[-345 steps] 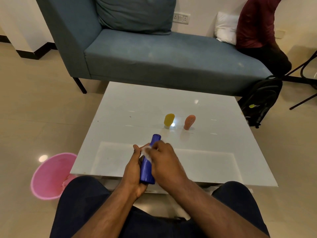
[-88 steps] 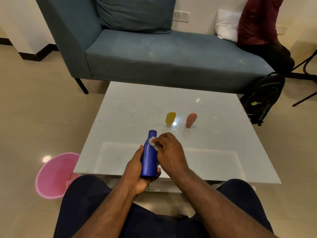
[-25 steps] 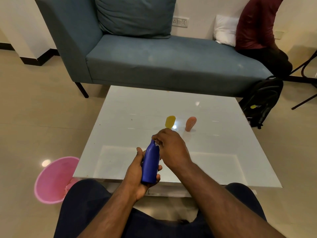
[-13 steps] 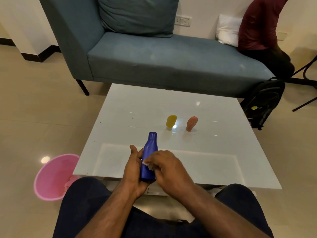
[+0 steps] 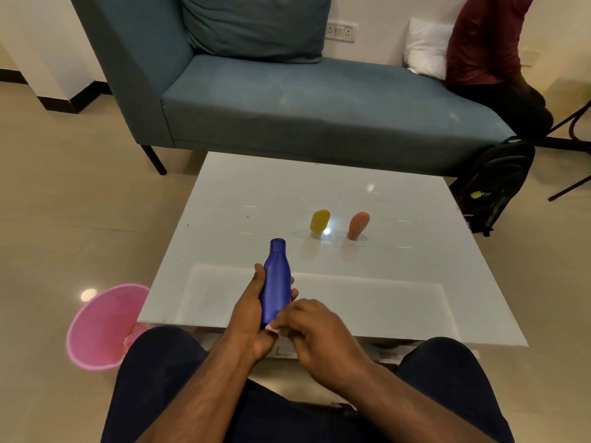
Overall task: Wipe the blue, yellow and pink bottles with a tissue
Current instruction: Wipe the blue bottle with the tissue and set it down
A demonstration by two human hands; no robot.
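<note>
A glossy white square coffee table stood in front of a blue-grey upholstered sofa, w/ a round pink plastic bin on the tiled floor at its left. At the table's near edge the left hand gripped a tall dark-blue plastic bottle tilted neck-away, while the right hand pinched a small white tissue against the bottle's base. A small yellow bottle & a small pink bottle stood side by side, apart, mid-table beyond the hands.

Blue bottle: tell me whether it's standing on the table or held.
Held: the left hand grips the blue bottle, tilted above the table edge.
</note>
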